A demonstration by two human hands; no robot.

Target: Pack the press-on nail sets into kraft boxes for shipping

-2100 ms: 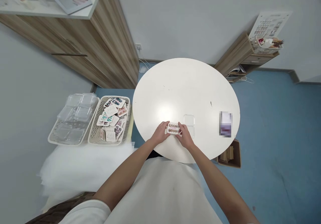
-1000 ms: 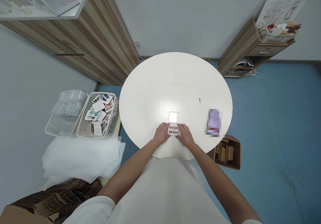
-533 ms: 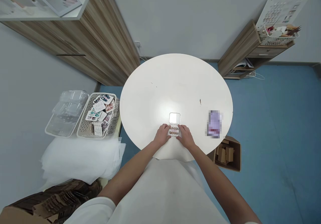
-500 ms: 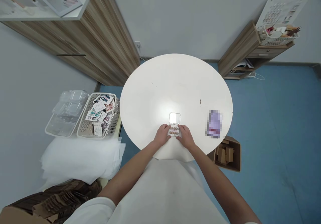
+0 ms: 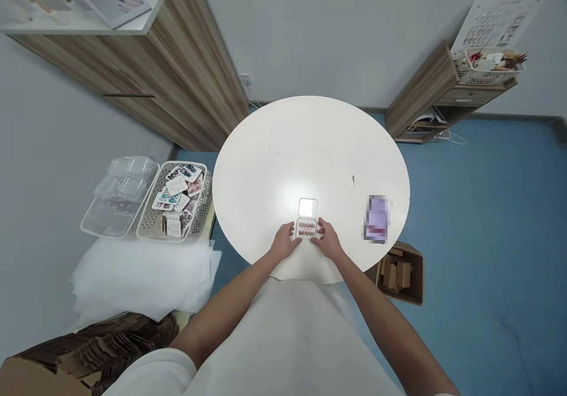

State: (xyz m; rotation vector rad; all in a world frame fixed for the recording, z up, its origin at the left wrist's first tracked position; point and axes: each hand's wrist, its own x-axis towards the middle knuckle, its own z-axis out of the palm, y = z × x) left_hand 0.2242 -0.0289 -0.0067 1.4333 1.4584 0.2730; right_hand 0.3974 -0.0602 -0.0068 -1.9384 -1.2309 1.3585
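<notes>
An open clear case point(image 5: 306, 228) lies on the white round table point(image 5: 310, 142) near its front edge, with its lid point(image 5: 308, 207) folded back away from me. Two rows of small patterned nail pieces sit inside it. My left hand point(image 5: 284, 242) is at the case's left side, fingers apart and curved, thumb near the lower left corner. On the right side, my right hand point(image 5: 328, 240) has its fingers spread beside the case, with the thumb at the lower right corner. Neither hand is wrapped round the case.
A pixelated purple item point(image 5: 377, 218) lies at the table's right. Left of the table are a basket of cards point(image 5: 147, 230), a bin of clear plastic boxes point(image 5: 106, 221) and white sheets point(image 5: 146, 275). A cardboard box point(image 5: 419, 278) stands on the floor at right.
Both hands' fingers have moved from the case's upper edges out to its sides and spread, showing more of the case. The case has barely moved.
</notes>
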